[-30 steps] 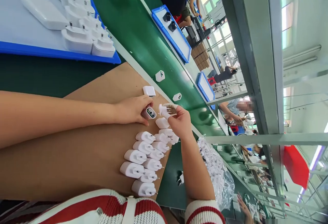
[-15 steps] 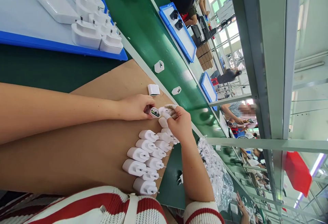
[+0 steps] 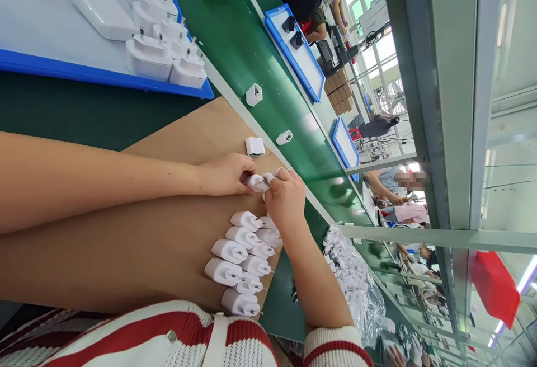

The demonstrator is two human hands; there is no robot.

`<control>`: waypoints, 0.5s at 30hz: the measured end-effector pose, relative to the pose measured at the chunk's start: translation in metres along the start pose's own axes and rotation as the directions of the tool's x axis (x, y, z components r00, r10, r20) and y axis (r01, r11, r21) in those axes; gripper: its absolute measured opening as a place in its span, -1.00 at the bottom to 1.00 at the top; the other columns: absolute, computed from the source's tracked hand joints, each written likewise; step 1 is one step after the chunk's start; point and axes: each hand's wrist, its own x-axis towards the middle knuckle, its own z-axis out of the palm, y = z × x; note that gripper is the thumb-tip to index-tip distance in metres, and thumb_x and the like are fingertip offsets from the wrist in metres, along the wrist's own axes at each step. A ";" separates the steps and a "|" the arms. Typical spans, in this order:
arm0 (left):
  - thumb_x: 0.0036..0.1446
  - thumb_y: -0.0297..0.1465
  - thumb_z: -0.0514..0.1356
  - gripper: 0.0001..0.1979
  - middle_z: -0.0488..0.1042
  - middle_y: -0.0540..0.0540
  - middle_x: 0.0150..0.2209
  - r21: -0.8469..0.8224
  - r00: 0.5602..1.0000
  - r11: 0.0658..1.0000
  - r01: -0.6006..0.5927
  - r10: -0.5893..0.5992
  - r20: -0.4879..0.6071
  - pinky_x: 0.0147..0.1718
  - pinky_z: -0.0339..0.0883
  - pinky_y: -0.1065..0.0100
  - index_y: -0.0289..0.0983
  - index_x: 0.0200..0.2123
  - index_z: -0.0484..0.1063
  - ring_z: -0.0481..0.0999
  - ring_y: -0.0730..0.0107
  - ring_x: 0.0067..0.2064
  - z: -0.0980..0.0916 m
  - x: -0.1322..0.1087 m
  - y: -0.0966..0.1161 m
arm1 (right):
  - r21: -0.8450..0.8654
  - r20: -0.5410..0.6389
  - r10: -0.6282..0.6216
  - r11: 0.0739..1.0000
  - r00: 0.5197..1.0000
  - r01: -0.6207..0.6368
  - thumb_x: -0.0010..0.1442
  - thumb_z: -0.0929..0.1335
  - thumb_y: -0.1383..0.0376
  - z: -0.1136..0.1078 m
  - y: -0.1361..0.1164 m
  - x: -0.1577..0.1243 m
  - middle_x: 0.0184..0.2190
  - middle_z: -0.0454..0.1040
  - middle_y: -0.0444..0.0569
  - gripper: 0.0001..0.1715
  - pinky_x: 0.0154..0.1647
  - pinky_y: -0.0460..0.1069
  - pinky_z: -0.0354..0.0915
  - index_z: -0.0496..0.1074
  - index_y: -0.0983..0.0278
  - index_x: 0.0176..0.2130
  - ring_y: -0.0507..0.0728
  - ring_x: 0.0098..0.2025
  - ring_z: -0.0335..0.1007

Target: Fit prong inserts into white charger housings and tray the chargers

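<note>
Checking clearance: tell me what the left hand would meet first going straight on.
Likely the right hand, just past the white charger piece that the left hand holds; depth there is unclear.

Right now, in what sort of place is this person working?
Probably an electronics factory's assembly line: a long green surface, perhaps a conveyor, with white housings on it, rows of white plugs on cardboard, and other people beyond.

White charger body [image 3: 255, 183] partly hidden by the left grip [image 3: 224, 175].

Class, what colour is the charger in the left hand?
White; the charger shows best in the head view.
</note>
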 end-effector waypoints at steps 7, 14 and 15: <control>-0.04 -0.04 0.25 -0.64 0.51 -0.10 -0.37 0.039 0.999 0.999 -0.025 0.027 -0.036 -0.36 0.27 0.27 -0.24 -0.44 0.43 0.49 0.20 -0.33 0.005 -0.001 0.000 | 0.030 0.067 0.116 0.993 0.991 -0.118 0.12 0.43 0.45 -0.005 -0.017 0.007 -0.37 0.39 0.00 -0.82 -0.26 0.05 0.18 0.51 0.23 -0.48 0.19 -0.22 0.33; -0.12 -0.17 0.24 -0.63 0.57 -0.13 -0.24 0.125 0.980 0.991 -0.054 0.029 0.196 -0.27 0.38 0.28 -0.24 -0.25 0.53 0.56 0.14 -0.22 0.002 -0.024 0.015 | 0.303 -0.072 0.230 0.932 0.971 -0.198 0.16 0.47 0.31 -0.027 0.009 -0.054 -0.19 0.56 0.00 -0.76 -0.17 0.06 0.33 0.61 0.16 -0.13 0.23 -0.10 0.42; -0.14 -0.21 0.25 -0.56 0.59 -0.14 -0.17 0.141 0.967 0.988 -0.058 0.020 0.253 -0.25 0.39 0.28 -0.23 -0.14 0.55 0.57 0.13 -0.18 -0.006 -0.022 0.018 | 0.383 -0.133 0.306 0.893 0.942 -0.236 0.23 0.43 0.27 -0.024 0.020 -0.075 -0.16 0.57 0.00 -0.76 -0.15 0.06 0.35 0.61 0.16 -0.07 0.22 -0.08 0.43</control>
